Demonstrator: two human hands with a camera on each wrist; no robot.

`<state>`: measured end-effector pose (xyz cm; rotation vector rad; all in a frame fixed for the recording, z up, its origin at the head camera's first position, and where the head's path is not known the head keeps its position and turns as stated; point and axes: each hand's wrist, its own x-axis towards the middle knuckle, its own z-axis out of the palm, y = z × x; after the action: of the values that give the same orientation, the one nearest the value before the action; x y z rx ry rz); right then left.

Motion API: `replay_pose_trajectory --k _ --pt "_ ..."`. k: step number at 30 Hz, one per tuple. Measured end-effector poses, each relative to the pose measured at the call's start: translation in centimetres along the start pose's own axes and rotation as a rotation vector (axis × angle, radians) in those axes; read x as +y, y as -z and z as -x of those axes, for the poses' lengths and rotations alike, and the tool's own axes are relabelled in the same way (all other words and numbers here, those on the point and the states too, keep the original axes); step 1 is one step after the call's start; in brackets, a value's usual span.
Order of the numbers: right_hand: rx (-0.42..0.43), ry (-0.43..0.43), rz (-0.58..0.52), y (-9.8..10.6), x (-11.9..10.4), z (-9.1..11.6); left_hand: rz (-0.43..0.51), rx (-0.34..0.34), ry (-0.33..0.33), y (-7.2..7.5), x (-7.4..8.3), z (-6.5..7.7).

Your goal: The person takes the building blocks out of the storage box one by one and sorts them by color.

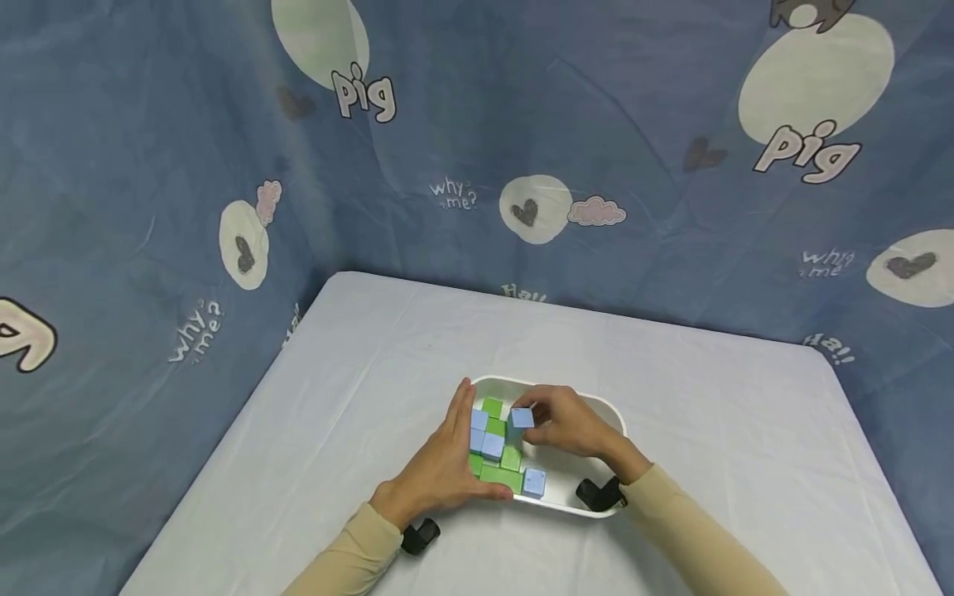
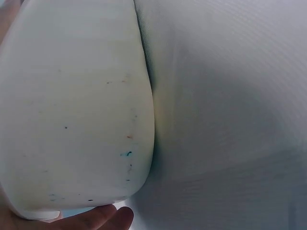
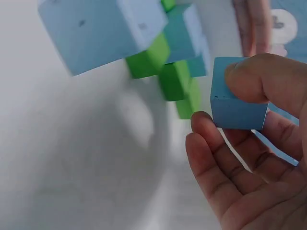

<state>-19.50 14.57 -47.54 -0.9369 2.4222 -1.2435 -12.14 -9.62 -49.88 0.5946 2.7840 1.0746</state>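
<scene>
A white plastic tray [image 1: 566, 468] holds several green blocks [image 1: 501, 478] and blue blocks [image 1: 492, 446] packed at its left end. My left hand [image 1: 440, 468] spans that end, fingers straight at the far corner and thumb along the near rim. The left wrist view shows the tray's outer wall [image 2: 81, 105], with fingertips [image 2: 122, 218] at its lower edge. Over the tray, my right hand [image 1: 564, 420] pinches a blue cube [image 3: 240, 108] between thumb and fingers, just right of the packed blocks. Another blue block [image 1: 533, 483] sits at the near side, beside a green one.
White cloth [image 1: 693, 389] covers the table around the tray. A blue printed curtain [image 1: 447, 141] hangs behind the table and along its left side. Black wrist cameras [image 1: 599, 494] are strapped to both wrists; the right one overlaps the tray's near right corner.
</scene>
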Motion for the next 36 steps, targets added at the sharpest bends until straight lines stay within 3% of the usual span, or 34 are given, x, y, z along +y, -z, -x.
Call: replay_pose_trajectory --k 5,15,25,36 --pt "0.037 -0.017 -0.046 1.3 -0.5 0.7 0.000 0.007 0.013 -0.1 0.1 -0.1" --pt "0.190 -0.123 -0.126 5.0 -1.1 2.9 -0.035 0.003 0.043 -0.4 0.4 -0.3" --pt "0.308 -0.157 -0.106 7.9 -0.1 5.7 -0.061 -0.005 0.020 -0.5 0.6 -0.3" --pt "0.366 -0.266 -0.029 9.8 1.5 8.1 -0.075 0.015 0.034 -0.1 0.5 -0.2"
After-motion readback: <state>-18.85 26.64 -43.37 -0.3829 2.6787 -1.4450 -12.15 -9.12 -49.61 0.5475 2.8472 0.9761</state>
